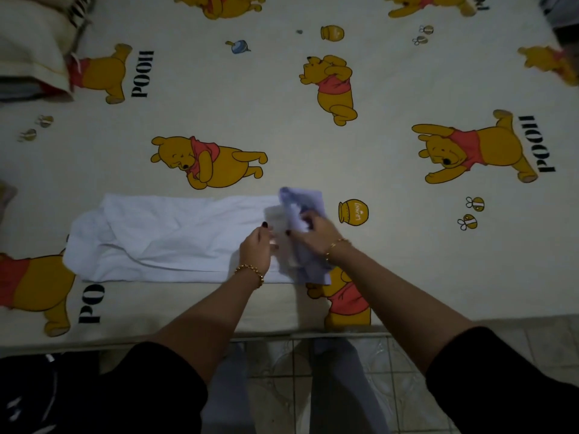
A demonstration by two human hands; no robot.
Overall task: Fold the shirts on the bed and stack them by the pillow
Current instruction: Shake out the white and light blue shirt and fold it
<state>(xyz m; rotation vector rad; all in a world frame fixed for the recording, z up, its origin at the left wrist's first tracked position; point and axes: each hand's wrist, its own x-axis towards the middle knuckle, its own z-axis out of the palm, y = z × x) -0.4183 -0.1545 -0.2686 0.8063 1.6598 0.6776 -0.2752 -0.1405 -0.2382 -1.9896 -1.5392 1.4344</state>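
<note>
The shirt (175, 236) lies flat along the bed's (376, 89) near edge, at 6 o'clock. At its 3 o'clock end the left hand (257, 249) pinches the fabric and the right hand (313, 234) grips a raised, blurred fold. The pillow (28, 48) sits at 10 o'clock.

Single view, worn at head height. It faces forward and steeply down across the near edge of the bed (313, 89), close enough that both forearms (203, 314) enter from the bottom edge. The tiled floor (282, 371) shows beneath. The wide lens takes in the pillow (28, 42) at top left.
</note>
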